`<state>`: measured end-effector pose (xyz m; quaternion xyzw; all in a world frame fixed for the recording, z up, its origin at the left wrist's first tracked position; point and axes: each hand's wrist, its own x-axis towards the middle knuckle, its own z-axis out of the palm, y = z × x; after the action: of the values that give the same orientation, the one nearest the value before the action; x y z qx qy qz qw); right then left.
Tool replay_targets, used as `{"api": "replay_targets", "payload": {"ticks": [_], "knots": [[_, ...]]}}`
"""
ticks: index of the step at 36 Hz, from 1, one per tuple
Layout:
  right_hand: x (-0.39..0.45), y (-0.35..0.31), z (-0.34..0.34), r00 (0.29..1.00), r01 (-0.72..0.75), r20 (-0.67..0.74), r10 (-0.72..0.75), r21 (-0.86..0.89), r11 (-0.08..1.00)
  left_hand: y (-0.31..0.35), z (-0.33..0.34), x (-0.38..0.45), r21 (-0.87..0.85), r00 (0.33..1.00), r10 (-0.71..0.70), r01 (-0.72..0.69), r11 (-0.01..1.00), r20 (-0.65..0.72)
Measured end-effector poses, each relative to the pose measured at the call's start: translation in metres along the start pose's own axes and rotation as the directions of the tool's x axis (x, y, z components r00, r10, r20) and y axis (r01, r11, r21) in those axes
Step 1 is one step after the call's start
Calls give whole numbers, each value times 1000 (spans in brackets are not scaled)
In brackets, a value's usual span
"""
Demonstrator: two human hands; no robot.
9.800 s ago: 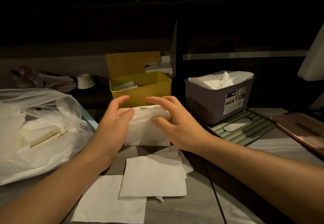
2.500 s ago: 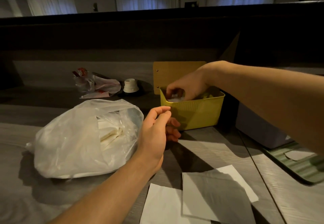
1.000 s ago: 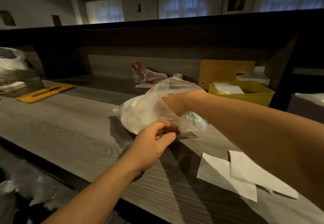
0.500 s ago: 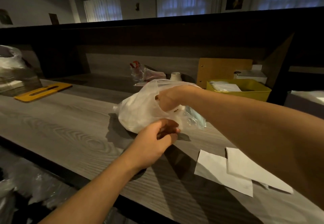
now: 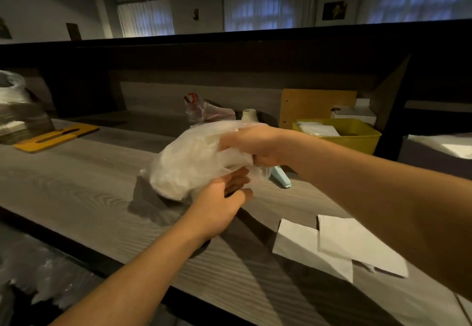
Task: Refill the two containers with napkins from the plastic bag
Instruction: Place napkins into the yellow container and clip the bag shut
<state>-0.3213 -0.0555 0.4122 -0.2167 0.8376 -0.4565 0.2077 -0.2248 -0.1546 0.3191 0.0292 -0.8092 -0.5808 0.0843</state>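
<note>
the right hand (image 5: 251, 147) grips the crumpled clear plastic bag (image 5: 189, 164), which is motion-blurred, its white contents unclear. the left hand's (image 5: 219, 205) fingers (image 5: 236, 181) are partly hidden under the bag. the grey container (image 5: 439, 154) at far right is cut by the edge. a pale blue object (image 5: 281, 178) shows only partly behind the right wrist.

Right hand (image 5: 255, 147) clenched, left hand (image 5: 219, 198) loosely curled.
</note>
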Motion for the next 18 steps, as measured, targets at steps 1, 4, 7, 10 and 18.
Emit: {"api": "replay_targets", "payload": {"ticks": [1,4,7,10,18], "knots": [[-3,2,-5,997,61,-41,-65,-88,994,0,0,2,-6,1000,-16,16,1000,-17],[-19,11,-24,971,228,-39,-237,-167,959,1,2,7,-29,996,-59,57,998,-62],[-36,28,-47,963,254,-41,-265,-183,950,-1,1,10,-9,991,-81,80,997,-104],[-55,54,-71,946,288,-51,-319,-317,904,-2,0,14,-35,996,-57,55,998,-62],[-103,145,-111,969,227,60,-241,-606,762,8,34,21,198,966,159,-200,960,205]]}}
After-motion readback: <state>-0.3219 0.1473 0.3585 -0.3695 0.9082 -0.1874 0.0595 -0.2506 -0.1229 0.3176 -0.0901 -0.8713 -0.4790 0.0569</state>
